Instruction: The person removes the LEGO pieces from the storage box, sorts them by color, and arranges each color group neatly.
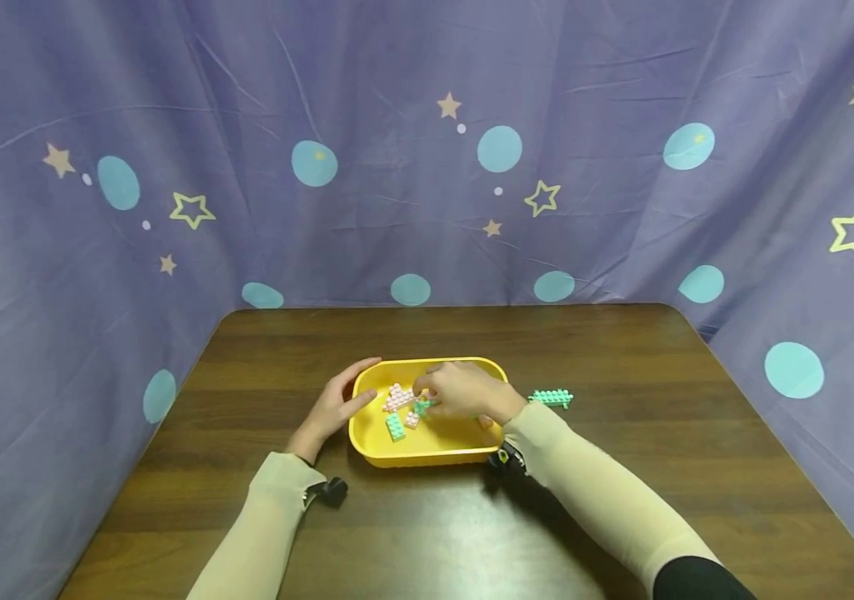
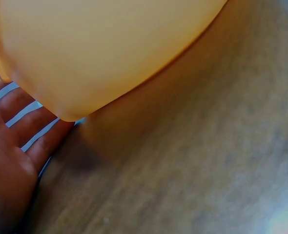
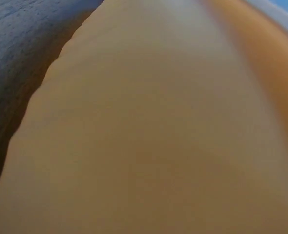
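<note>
A yellow plastic tub (image 1: 427,457) stands on the table with pink and green toy building blocks inside. My left hand (image 1: 332,412) holds its left end, thumb over the rim and fingers along the outside; the left wrist view shows those fingers spread behind the tub wall. Inside the tub, my right hand (image 1: 464,390) reaches down with bent fingers, its fingertips at a small green block (image 1: 422,407). Whether they grip it is hidden. Left of them lie a pink block cluster (image 1: 398,398), a green block (image 1: 394,427) and a small pink block (image 1: 412,420). Tub wall fills the right wrist view.
A joined green block piece (image 1: 551,397) lies on the wooden table (image 1: 412,533) to the right of the tub. Behind the table hangs a purple curtain (image 1: 382,92) with stars and dots.
</note>
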`<state>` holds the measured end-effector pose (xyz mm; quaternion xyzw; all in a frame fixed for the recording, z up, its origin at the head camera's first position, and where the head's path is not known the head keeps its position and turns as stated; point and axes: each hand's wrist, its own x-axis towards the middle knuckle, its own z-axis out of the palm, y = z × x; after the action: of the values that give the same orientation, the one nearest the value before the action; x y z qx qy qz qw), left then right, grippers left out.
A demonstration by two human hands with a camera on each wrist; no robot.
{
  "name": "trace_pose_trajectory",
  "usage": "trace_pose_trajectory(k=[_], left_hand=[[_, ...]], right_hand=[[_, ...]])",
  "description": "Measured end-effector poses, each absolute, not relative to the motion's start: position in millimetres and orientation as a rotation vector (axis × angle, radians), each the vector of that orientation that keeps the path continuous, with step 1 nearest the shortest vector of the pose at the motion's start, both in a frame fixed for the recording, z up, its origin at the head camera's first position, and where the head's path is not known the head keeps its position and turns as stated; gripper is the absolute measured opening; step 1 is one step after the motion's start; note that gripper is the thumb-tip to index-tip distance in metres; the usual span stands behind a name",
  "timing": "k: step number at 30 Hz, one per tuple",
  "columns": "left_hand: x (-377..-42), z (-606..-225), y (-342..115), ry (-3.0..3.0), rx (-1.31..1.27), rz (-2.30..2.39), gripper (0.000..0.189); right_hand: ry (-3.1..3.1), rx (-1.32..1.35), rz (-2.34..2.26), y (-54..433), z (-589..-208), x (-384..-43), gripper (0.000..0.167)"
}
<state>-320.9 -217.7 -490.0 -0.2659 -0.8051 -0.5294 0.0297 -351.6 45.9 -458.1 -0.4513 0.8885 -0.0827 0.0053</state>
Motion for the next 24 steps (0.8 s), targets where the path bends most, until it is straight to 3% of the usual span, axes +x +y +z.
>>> trace_pose_trajectory(k=[24], left_hand=[[-322.8, -493.1, -218.3, -2.475, -0.832, -1.595, 0.053]], right_hand=[[2.769, -1.393, -0.067, 39.8, -460.8, -348.9, 0.023]])
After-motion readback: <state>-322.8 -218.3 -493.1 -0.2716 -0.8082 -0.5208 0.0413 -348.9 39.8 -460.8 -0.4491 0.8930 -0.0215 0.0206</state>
